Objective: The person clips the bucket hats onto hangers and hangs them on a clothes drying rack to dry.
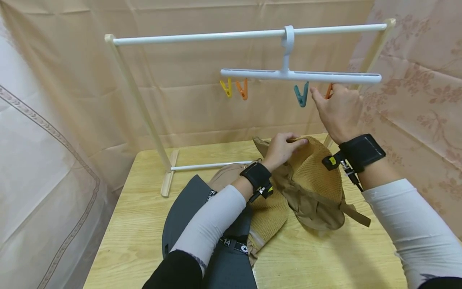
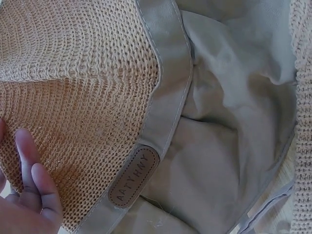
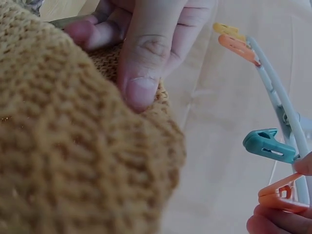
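A tan hat with a knitted crown (image 1: 313, 176) and a khaki fabric brim (image 1: 317, 210) is held up off the table. My left hand (image 1: 279, 152) pinches the top of the crown between thumb and fingers. A brown label (image 2: 134, 176) sits on its band. Higher up, my right hand (image 1: 341, 110) is at the white clip hanger (image 1: 325, 76), holding an orange clip (image 3: 282, 194) between thumb and fingers. Beside it hangs a teal clip (image 1: 301, 94). Farther left on the bar are a yellow clip (image 1: 226, 87) and another orange clip (image 1: 242, 89).
The hanger hooks over a white rail (image 1: 198, 37) on a wooden-sided stand (image 1: 138, 104). On the wooden table (image 1: 122, 224) lie a dark grey brimmed hat (image 1: 184, 212) with a lettered strap and another tan knitted hat (image 1: 268, 214). Curtains surround the table.
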### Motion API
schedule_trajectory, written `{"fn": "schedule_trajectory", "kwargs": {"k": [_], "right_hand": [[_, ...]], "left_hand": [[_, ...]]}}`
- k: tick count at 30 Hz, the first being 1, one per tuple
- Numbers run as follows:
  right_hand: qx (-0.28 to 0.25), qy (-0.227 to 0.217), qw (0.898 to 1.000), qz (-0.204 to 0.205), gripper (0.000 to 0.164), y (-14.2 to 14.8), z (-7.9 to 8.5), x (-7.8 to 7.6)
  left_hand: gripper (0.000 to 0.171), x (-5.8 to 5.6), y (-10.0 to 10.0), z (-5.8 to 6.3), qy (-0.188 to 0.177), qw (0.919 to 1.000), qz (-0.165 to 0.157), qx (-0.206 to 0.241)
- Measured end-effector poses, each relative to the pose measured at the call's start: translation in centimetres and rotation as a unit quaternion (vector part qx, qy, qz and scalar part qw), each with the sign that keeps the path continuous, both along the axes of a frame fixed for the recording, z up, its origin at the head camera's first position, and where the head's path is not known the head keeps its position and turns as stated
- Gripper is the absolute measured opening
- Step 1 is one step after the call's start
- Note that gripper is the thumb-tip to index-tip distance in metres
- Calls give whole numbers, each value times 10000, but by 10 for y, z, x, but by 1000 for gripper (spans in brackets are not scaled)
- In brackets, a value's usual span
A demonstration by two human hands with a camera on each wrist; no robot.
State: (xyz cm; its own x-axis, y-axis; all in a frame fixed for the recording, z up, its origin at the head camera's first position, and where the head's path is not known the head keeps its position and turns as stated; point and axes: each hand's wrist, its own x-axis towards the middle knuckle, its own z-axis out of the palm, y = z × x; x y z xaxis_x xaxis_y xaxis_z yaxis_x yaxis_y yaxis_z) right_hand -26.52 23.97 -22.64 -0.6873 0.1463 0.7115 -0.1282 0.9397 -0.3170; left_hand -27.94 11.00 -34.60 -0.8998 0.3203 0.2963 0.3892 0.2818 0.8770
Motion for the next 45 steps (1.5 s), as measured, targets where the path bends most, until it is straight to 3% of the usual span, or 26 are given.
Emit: {"fn": "schedule_trajectory", "kwargs": {"k": [8,11,17,27,33,45], "right_hand": [[250,-185,9989,348,56,3,4,4],[346,-235,9979,489,57,3,8,3],[396,-252,9973,569,56,1,13,2],[690,186,9923,1010,52,6,7,1],[869,267,9893,1141,51,8,10,0],[598,-99,9915,1152,50,9,13,6]], "left_hand": [[31,0,-1,5,-270,9982,-30,-531],[31,-1,-2,8,-378,9980,-119,-496],[24,-5,-3,7,-351,9983,-455,-68],[24,-2,1,10,-9,9892,-1275,-721],[22,-5,1,9,-100,9911,-1160,-649],[25,-8,-2,18,-516,9979,-381,-20]]}}
